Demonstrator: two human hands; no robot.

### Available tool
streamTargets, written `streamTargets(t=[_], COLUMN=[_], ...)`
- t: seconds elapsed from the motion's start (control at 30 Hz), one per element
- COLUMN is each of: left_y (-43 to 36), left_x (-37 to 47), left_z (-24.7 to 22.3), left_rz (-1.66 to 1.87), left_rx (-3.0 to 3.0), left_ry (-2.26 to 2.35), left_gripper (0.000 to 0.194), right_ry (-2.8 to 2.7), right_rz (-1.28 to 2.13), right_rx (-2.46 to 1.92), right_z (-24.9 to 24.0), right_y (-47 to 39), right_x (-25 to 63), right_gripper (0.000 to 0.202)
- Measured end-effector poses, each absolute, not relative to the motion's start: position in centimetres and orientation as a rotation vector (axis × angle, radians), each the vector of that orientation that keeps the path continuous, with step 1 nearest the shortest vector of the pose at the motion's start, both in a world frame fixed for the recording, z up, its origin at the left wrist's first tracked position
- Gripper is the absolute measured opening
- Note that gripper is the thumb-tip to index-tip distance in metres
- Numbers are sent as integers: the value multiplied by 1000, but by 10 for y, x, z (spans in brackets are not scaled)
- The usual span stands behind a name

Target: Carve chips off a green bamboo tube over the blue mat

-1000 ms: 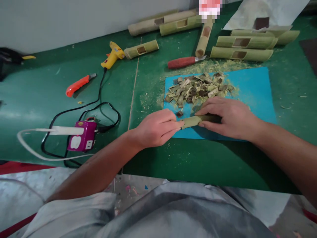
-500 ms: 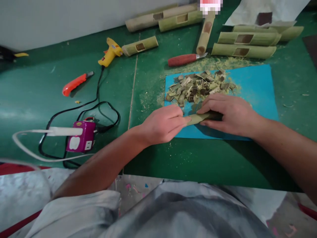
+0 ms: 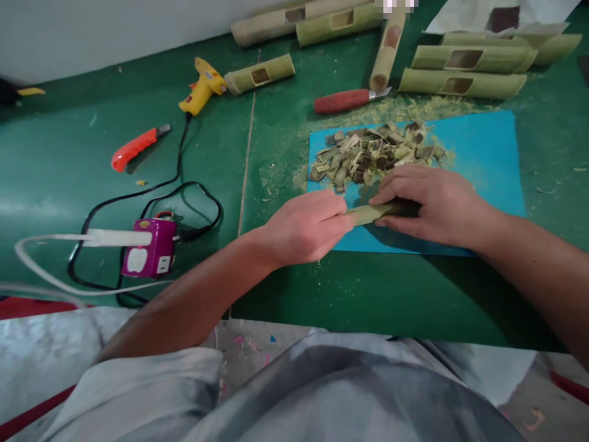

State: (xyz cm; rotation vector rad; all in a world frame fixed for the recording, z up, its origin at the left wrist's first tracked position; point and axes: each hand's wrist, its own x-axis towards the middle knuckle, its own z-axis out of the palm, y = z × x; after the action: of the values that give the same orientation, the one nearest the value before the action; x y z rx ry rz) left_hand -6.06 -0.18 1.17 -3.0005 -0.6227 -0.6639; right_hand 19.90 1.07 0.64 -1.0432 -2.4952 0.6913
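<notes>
Between my two hands is a narrow green bamboo strip (image 3: pixel 367 214), held low over the front of a blue sheet (image 3: pixel 490 166). My left hand (image 3: pixel 310 226) is closed on the strip's left end, and its fingers cover that end. My right hand (image 3: pixel 430 205) grips the other end between thumb and fingers; a dark part of the strip shows under the palm. Just beyond my hands a heap of bamboo chips (image 3: pixel 368 153) lies on the sheet, with fine shavings around it. Behind the heap rests a red-handled carving knife (image 3: pixel 343 102), its blade pointing right.
Cut bamboo tubes with square openings (image 3: pixel 460 85) lie at the back right, and more bamboo tubes (image 3: pixel 343 21) at the back. On the left are a yellow glue gun (image 3: pixel 202 89), an orange utility knife (image 3: pixel 138 147), a purple power adapter (image 3: pixel 150 248) and looping cables.
Both hands keep their hold on the bamboo strip and have barely moved. The whole view has shifted slightly, so the things at the back appear higher.
</notes>
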Motion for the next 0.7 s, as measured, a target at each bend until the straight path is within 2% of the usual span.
streamTargets(t=[0.3,0.53,0.7], left_y=[1,2,5], left_x=[-61,-70,-64], left_z=[11,9,8], left_rz=[-647,-744,-726], left_rx=[-3038,-3020,-3019], left_ry=[-637,-562,-585], left_gripper=[28,17,20], right_ry=[-2539,-2529,-2540], right_rz=[681,657,645], right_rx=[-1017,-994,-983], right_z=[8,5,5], right_y=[12,14,15], right_x=[199,198,199], right_gripper=[17,17,18])
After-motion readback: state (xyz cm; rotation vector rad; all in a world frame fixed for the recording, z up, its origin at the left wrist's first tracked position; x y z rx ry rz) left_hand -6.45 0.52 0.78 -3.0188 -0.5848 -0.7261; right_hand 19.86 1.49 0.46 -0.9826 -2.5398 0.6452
